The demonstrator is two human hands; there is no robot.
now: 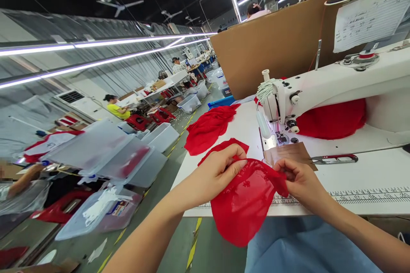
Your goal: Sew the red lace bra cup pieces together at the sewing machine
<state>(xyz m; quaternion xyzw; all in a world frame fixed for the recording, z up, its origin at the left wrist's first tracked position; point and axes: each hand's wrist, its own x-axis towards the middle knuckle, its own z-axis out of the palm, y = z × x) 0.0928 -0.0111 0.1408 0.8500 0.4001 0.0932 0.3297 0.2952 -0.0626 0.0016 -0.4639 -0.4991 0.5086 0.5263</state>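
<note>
A sheer red fabric piece [245,202] hangs over the front edge of the white sewing table [358,179]. My left hand [221,168] pinches its upper left edge between thumb and fingers. At its upper right, my right hand [297,181] grips the same cloth, fingers closed. Just beyond my hands stands a white sewing machine [339,81], its needle area [282,136] lit. A brown card [290,153] lies flat in front of the needle. Thread snips [336,159] with red handles rest to the right of the card.
A red fabric pile [209,128] lies at the table's left, another red fabric pile [333,119] under the machine arm. A cardboard panel [265,42] rises behind. Clear plastic bins [96,217] stand on the floor at left. Another person [25,192] sits at far left.
</note>
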